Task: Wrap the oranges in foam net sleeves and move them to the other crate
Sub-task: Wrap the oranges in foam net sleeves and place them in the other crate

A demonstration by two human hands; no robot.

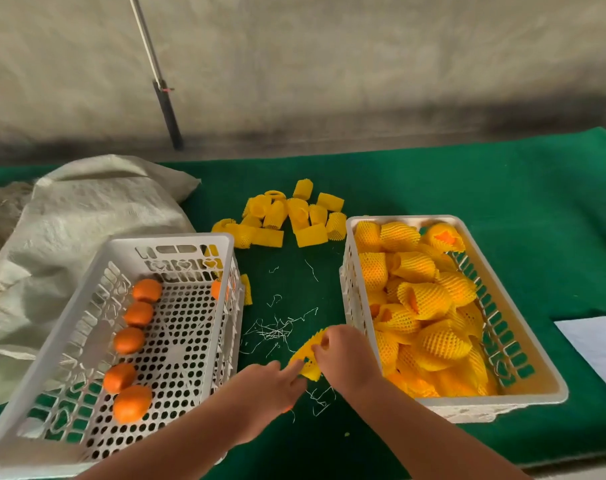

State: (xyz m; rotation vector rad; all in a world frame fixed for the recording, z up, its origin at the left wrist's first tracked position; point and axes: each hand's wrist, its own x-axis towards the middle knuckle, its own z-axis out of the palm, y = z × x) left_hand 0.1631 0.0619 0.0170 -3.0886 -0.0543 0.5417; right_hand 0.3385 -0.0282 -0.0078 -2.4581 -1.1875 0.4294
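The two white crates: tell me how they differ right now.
The left crate holds a few bare oranges, mostly lined along its left wall, with much of its perforated floor showing. The right crate is piled with oranges already in yellow foam net sleeves, and its floor is hidden. The left crate looks tilted and skewed; the right crate appears to lie flat. Both are white, perforated plastic and rest on the green cloth.

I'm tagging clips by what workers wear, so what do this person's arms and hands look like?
Both forearms are bare as far as the picture shows: no sleeves or cuffs in view. The left hand and the right hand have no gloves, and I can make out no rings, watch or wristbands. The picture is slightly soft, so small details could be missed.
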